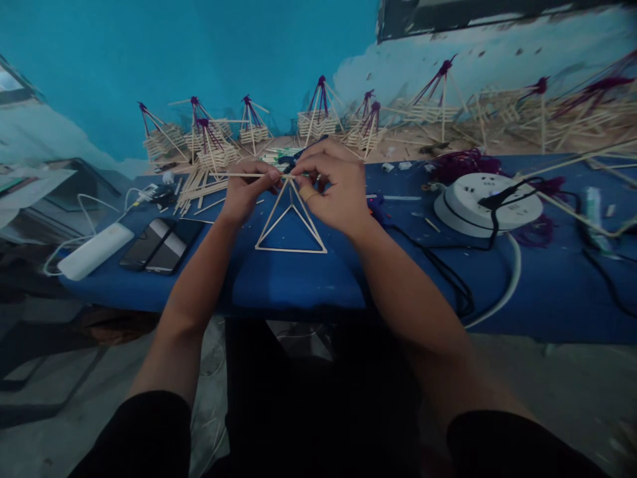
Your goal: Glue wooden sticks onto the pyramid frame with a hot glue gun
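Note:
A triangular frame of thin wooden sticks stands on the blue table, its sticks meeting at the top between my hands. My left hand pinches a long loose wooden stick, which points out to the left from the frame's top. My right hand is closed with its fingertips at that same top joint; the fingers partly hide what they grip. Just behind my hands lies a dark tool, mostly covered by them.
Several stick models with purple thread tops line the back. Loose sticks, two phones and a white power bank lie left. Right are a round white power strip, black cables and purple thread.

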